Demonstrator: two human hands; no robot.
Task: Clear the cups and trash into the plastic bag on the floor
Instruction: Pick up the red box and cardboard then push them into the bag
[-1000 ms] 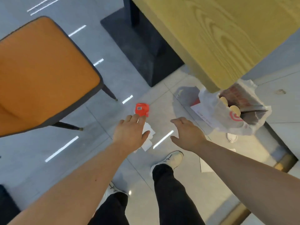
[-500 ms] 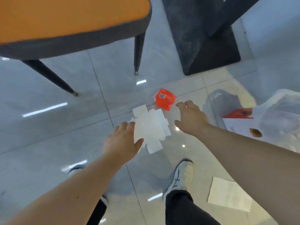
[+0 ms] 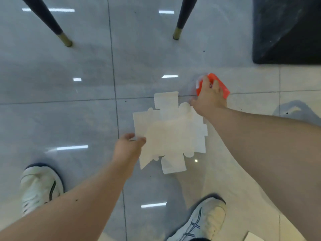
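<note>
A flattened white cardboard box (image 3: 172, 134) lies on the grey tiled floor between my arms. My left hand (image 3: 129, 147) pinches its left edge between thumb and fingers. A small crumpled orange carton (image 3: 223, 86) lies on the floor just beyond it to the right. My right hand (image 3: 208, 94) is closed over the carton, fingers wrapped around its top, hiding most of it. The plastic bag is out of view.
Two dark chair legs with brass tips (image 3: 66, 41) (image 3: 176, 34) stand ahead. The black table base (image 3: 286, 30) fills the top right corner. My white shoes (image 3: 40, 186) (image 3: 203, 221) are below. A white paper corner (image 3: 255, 238) shows at the bottom right.
I have bent lower and the view has dropped to the floor. My right hand has reached and closed on the orange carton; my left hand has pinched the white box's edge. The bag left view.
</note>
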